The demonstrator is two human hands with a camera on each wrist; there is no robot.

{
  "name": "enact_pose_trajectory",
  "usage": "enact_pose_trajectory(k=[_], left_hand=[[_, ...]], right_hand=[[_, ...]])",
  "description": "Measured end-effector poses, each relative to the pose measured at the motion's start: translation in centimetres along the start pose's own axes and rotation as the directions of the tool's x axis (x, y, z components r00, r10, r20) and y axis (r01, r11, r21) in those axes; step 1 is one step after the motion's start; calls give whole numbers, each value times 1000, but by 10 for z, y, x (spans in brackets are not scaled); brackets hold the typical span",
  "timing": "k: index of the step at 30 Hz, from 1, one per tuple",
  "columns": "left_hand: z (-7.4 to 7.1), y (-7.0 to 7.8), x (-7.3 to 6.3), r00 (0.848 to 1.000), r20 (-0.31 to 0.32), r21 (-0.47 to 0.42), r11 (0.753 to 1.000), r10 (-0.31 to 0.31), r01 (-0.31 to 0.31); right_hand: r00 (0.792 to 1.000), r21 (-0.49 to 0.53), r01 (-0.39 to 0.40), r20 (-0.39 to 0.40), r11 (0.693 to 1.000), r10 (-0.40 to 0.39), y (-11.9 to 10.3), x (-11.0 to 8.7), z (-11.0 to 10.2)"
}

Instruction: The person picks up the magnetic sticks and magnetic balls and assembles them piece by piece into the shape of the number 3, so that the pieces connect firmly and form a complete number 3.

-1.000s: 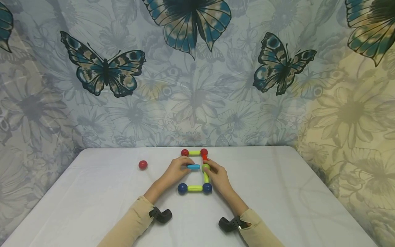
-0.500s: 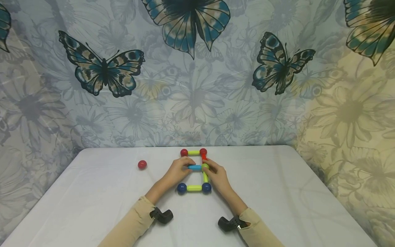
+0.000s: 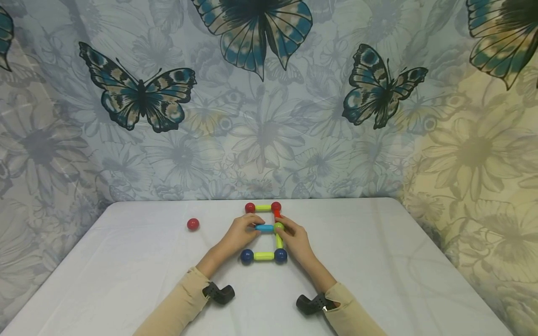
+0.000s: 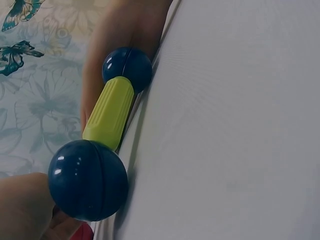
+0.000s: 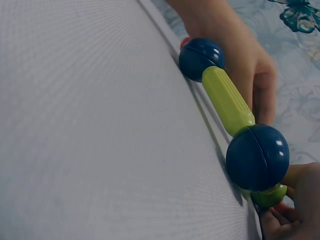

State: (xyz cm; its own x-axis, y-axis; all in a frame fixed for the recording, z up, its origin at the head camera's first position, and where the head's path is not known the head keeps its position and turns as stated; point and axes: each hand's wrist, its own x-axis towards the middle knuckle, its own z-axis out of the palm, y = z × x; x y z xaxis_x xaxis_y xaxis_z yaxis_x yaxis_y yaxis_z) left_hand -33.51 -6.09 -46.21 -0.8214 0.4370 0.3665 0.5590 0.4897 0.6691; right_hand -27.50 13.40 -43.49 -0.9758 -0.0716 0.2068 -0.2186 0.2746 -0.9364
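In the head view, my left hand [image 3: 242, 232] pinches a light-blue rod [image 3: 265, 228] by its left end. The rod's other end meets a green ball [image 3: 279, 227], which my right hand [image 3: 297, 239] grips between thumb and fingers. From that ball a red rod [image 3: 277, 213] runs back to a red ball [image 3: 276, 206], and a yellow-green rod [image 3: 279, 241] runs forward to a dark blue ball [image 3: 280, 255]. Another yellow-green rod [image 4: 111, 111] joins the two blue balls in front, close up in both wrist views. My left fingertips are partly hidden.
A loose red ball [image 3: 193, 224] lies left of my left hand on the white table [image 3: 126, 270]. At the back, a yellow-green rod [image 3: 263, 208] links two red balls. Behind the table hangs a butterfly-patterned cloth [image 3: 269, 140].
The light-blue rod has moved right in my left hand, closing the gap to the green ball. My right hand keeps its hold on the ball.
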Motion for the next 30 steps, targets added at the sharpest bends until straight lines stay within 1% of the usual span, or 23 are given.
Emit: enact_pose_trajectory(k=[3,6,10,12,16,20,25,27,30], left_hand=[[-2,-1,-1,1000,5,-10,1000,-10,10],[-6,0,-2,999,4,-18,999,-35,35],[-15,2,-3,997,-3,-13,996,-83,83],[-20,3,-4,995,-10,-11,995,-97,96],[-31,2,-7,995,-33,-15,996,-90,90],[-42,-3,-11,994,-59,-21,996,-89,88],[-52,-13,-14,992,-95,-11,997,-78,78],[-56,-14,-15,992,-105,-3,997,-71,71],[-63,-15,-16,991,-110,9,997,-80,81]], right_hand=[[1000,3,1,-1,1000,-1,0,0,0],[1000,0,7,-2,1000,-7,-1,0,1],[1000,2,-3,-5,1000,3,-2,-1,1],[1000,1,-5,-7,1000,5,-2,-1,1],[1000,-3,-6,-9,1000,6,-1,-1,0],[1000,-4,-8,-11,1000,8,0,0,0],[1000,-4,-6,-15,1000,6,0,1,0],[1000,-3,-6,-15,1000,6,0,1,0],[1000,-1,-8,-11,1000,8,0,0,0]])
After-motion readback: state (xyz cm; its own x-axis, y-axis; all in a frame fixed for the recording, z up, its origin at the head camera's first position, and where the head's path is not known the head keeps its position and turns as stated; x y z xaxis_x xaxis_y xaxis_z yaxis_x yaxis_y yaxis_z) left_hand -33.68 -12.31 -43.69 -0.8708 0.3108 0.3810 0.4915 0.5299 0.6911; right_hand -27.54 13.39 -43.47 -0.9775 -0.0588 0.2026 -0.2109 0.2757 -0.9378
